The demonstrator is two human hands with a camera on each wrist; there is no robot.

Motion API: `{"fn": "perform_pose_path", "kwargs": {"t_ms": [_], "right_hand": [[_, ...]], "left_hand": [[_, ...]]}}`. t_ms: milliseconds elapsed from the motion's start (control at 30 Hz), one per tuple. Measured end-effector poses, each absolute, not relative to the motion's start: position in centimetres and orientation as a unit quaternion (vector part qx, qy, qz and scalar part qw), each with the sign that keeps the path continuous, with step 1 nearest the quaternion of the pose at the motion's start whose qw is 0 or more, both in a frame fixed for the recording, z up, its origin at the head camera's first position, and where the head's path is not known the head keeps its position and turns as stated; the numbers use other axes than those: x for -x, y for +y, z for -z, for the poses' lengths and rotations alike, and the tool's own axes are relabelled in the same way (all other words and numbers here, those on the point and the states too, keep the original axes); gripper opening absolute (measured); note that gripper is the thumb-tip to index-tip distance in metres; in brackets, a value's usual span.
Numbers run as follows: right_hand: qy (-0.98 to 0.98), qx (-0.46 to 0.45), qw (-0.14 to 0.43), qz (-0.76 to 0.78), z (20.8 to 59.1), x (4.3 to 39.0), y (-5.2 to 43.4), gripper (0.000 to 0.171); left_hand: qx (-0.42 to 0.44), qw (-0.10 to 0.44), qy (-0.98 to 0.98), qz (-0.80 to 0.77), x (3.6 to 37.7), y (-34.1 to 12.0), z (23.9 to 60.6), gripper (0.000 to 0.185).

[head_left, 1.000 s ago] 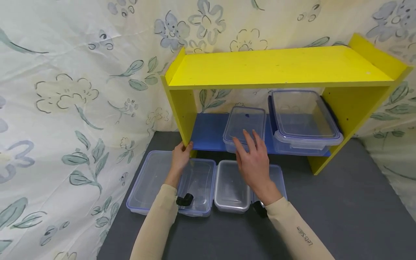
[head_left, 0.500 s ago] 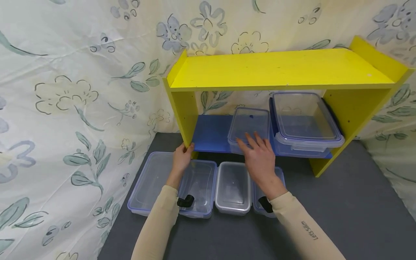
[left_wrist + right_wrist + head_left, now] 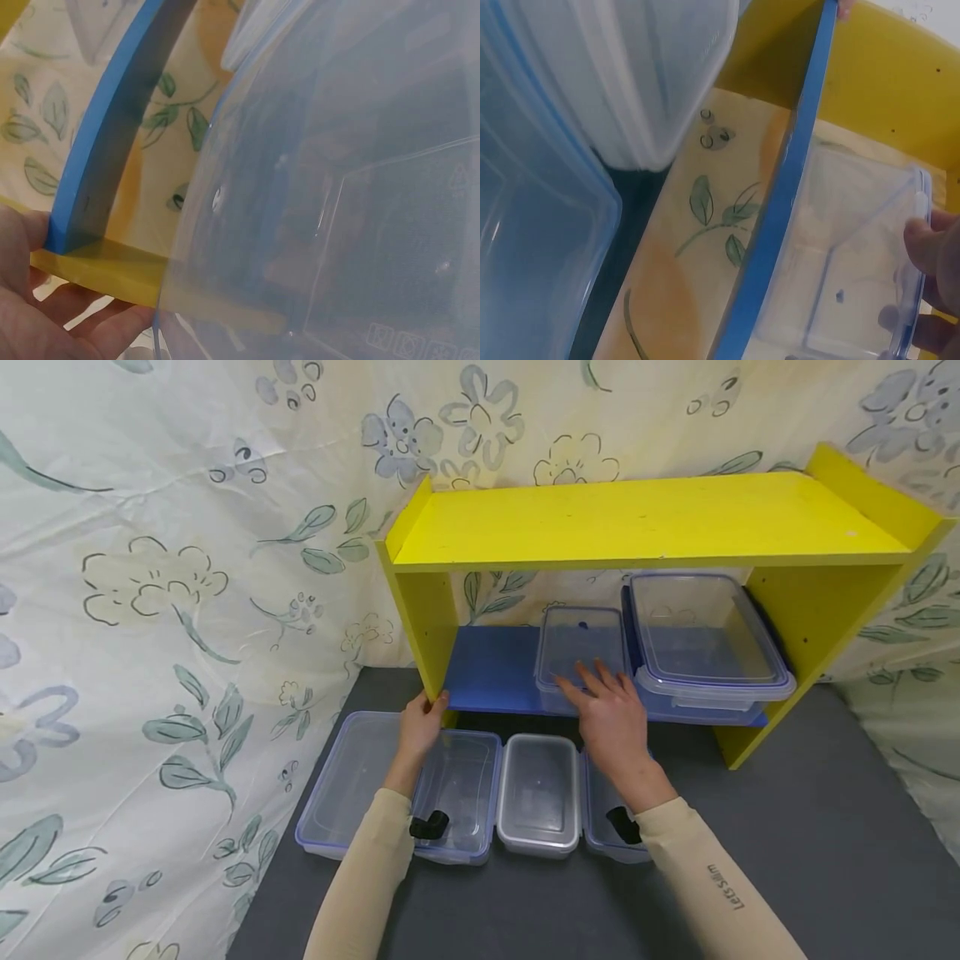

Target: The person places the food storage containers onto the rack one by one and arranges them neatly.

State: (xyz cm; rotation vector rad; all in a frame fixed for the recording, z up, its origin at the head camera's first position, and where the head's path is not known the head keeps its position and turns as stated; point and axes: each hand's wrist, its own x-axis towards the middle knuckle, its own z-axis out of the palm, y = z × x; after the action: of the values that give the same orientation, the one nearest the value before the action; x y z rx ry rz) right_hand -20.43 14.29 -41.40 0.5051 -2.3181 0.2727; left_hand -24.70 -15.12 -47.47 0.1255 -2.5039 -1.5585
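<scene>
Head view: my right hand (image 3: 613, 718) lies flat-fingered on the small clear lidded plastic box (image 3: 581, 647), while my left hand (image 3: 420, 727) grips the yellow shelf's upright (image 3: 427, 622). I judge a straight, level push works best, staying just clear of the larger clear box (image 3: 705, 639).

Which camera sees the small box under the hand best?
The head view: the whole small box sits on the blue shelf under the right hand. The right wrist view shows part; the left wrist view shows none.

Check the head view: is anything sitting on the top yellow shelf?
No. The top yellow shelf is bare; both clear boxes, the small box and the large box, sit on the blue shelf below.
</scene>
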Motion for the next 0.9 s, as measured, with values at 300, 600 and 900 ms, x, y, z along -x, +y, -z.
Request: {"fn": "perform_pose_path", "kwargs": {"t_ms": [300, 600, 900], "right_hand": [[-0.918, -0.224, 0.314, -0.087, 40.6, 20.8, 15.3, 0.056], [-0.922, -0.234, 0.29, -0.099, 40.5, 21.2, 15.9, 0.056], [-0.917, -0.246, 0.298, -0.103, 40.5, 22.4, 16.4, 0.053]], "left_hand": [[-0.049, 0.085, -0.844, 0.528, 24.5, -15.2, 47.2, 0.034], [-0.049, 0.089, -0.84, 0.533, 24.7, -15.1, 47.5, 0.034], [-0.05, 0.086, -0.841, 0.531, 24.9, -15.0, 47.6, 0.034]]}}
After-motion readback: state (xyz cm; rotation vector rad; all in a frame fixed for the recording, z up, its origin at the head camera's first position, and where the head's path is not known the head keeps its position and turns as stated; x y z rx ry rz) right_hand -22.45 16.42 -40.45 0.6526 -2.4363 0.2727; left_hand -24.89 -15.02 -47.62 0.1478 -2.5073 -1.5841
